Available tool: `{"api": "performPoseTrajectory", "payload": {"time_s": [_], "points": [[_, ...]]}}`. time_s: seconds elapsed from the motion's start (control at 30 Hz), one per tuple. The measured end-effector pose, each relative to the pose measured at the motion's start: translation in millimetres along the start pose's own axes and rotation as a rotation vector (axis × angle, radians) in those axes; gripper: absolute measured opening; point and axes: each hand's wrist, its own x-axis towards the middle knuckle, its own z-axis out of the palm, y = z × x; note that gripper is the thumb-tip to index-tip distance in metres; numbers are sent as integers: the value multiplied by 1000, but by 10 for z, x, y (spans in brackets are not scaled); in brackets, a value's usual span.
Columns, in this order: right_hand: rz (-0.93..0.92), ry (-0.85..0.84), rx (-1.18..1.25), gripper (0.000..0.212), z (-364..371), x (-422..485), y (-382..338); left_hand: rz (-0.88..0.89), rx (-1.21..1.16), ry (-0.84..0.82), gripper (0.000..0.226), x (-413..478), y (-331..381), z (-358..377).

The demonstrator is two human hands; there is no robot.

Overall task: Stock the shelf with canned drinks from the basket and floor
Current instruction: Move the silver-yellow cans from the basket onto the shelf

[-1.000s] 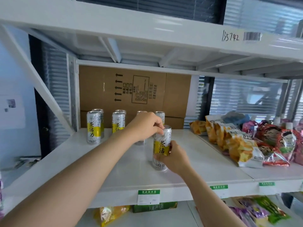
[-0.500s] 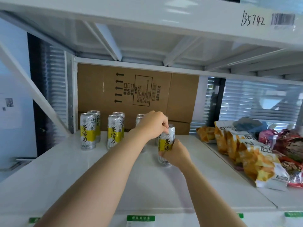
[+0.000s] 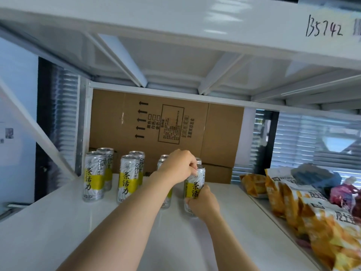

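While the can (image 3: pixel 194 185) stands upright on the white shelf (image 3: pixel 58 231) just right of the frame's centre, the right hand (image 3: pixel 204 202) wraps its lower half from the near side, its grip closed round the silver and yellow wall. The left hand (image 3: pixel 178 167) reaches in from the lower left and arches over the can tops with its fingers curled down, the fingertips at this can's rim. Whether its grip has that can or the neighbouring can (image 3: pixel 167 198), half hidden under the wrist, cannot be told. At centre left stand a front can (image 3: pixel 93 177) and a second front can (image 3: pixel 128 178) beside it, each with one more close behind. Two further can tops show behind the left hand. A cardboard box (image 3: pixel 156 124) fills the back of the shelf, and orange snack bags (image 3: pixel 293 204) lie along the right edge of the frame, well apart from the cans.
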Motion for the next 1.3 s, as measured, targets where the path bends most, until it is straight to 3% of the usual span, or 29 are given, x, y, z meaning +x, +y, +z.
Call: {"api": "performPoseTrajectory", "payload": {"time_s": [1.0, 1.23, 1.3], "points": [[-72, 43, 219, 59, 118, 251, 152, -22, -41, 49, 14, 112, -77, 139], [-13, 17, 420, 55, 90, 158, 159, -157, -170, 21, 28, -11, 42, 152], [31, 1, 520, 64, 34, 72, 156, -177, -211, 41, 36, -77, 86, 146]]}}
